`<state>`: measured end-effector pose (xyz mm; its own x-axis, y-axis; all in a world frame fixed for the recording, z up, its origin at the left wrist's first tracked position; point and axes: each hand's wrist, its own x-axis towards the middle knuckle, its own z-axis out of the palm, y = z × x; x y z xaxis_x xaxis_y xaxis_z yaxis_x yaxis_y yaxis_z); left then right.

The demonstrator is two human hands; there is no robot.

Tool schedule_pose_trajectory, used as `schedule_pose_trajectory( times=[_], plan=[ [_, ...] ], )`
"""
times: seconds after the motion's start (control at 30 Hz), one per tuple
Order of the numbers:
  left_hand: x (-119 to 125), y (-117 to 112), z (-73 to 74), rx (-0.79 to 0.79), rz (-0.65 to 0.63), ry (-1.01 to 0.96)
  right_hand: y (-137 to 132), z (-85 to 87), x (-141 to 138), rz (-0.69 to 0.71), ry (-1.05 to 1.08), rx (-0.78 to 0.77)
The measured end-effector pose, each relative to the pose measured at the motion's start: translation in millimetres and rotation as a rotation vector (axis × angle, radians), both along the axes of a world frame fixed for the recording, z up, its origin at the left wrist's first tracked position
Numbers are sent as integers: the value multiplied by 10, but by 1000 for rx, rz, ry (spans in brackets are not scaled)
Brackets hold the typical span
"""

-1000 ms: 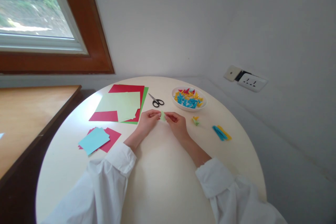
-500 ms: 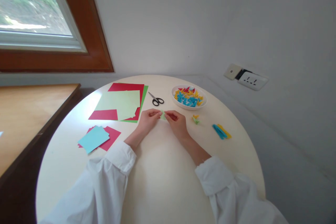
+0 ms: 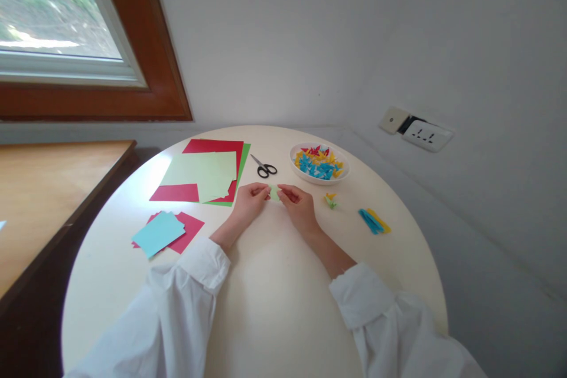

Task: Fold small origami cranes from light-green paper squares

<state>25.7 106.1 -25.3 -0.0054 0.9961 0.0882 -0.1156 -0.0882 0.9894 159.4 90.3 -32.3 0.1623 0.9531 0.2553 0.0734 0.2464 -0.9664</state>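
A small piece of pale green paper (image 3: pixel 274 193) is pinched between my two hands above the middle of the round white table (image 3: pixel 274 283). My left hand (image 3: pixel 250 201) grips its left edge between thumb and fingertips. At its right edge, my right hand (image 3: pixel 298 205) holds it the same way, fingers curled. The fingertips hide part of the paper, and its exact folds are too small to make out. Black-handled scissors (image 3: pixel 264 169) lie just beyond my left hand. To the right of my right hand sit a few small folded yellow and green paper pieces (image 3: pixel 330 200).
A white bowl (image 3: pixel 297 173) holds many folded red, yellow and blue paper shapes. Large red, green and pale green sheets (image 3: pixel 199 168) lie at the back left, with blue and pink paper pieces (image 3: pixel 159 234) nearer. Blue and yellow strips (image 3: pixel 372 221) lie at the right.
My left fingertips have shifted slightly left, away from the right ones, and more of the pale green paper shows between them. My right hand stays almost in place.
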Motion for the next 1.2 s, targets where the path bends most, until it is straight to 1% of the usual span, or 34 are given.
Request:
schedule_pose_trajectory(
  times=[0.1, 0.2, 0.5, 0.67, 0.8, 0.97, 1.2],
  plan=[
    [-1, 17, -20, -2, 2, -22, 14, -16, -6, 16, 28, -33],
    [-5, 18, -23, -4, -15, -40, 25, -33, -3, 28, 34, -19],
    [0, -26, 40, 35, -133, -82, 46, -43, 21, 22, 6, 33],
    [13, -23, 42, 42, -126, -85, 42, -34, 27, 7, -18, 26],
    [12, -19, 35, 47, -112, -73, 39, -31, 14, -14, 14, -6],
    [4, -14, 26, 46, -82, -61, 42, -30, 1, 29, 60, -60],
    [-1, -17, 26, 45, -88, -55, 58, -44, 16, 39, 76, -45]
  ],
)
